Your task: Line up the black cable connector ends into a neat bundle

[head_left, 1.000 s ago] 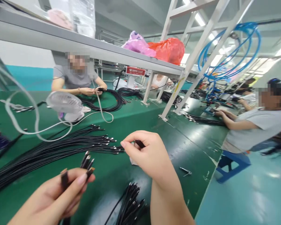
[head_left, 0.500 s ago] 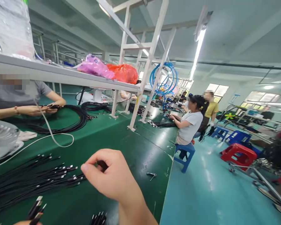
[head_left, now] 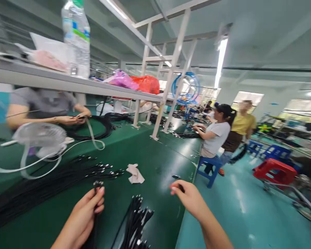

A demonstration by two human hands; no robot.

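My left hand (head_left: 84, 216) is closed around several black cables (head_left: 97, 184), their metal-tipped ends sticking up above the thumb. My right hand (head_left: 190, 197) hovers over the table's right edge, thumb and fingers pinched together. Something dark shows between those fingers, too small to name. Just beyond it lies a small metal tool (head_left: 176, 176) resembling a nail clipper. Between my hands rests a bundle of black cables (head_left: 134, 224), tips pointing away from me. A larger spread of black cables (head_left: 57, 186) covers the table's left side.
A crumpled white tissue (head_left: 135, 173) lies mid-table. On the left stand a small fan (head_left: 40, 135) and a looped white cord (head_left: 100, 144). A shelf (head_left: 114, 89) on white posts carries a water bottle (head_left: 79, 45) and plastic bags (head_left: 145, 84). Co-workers sit across and farther along.
My view has shifted, bringing the tissue and more of the left hand into sight. My right hand has moved right, away from the cable spread. My left hand has come up holding cables.
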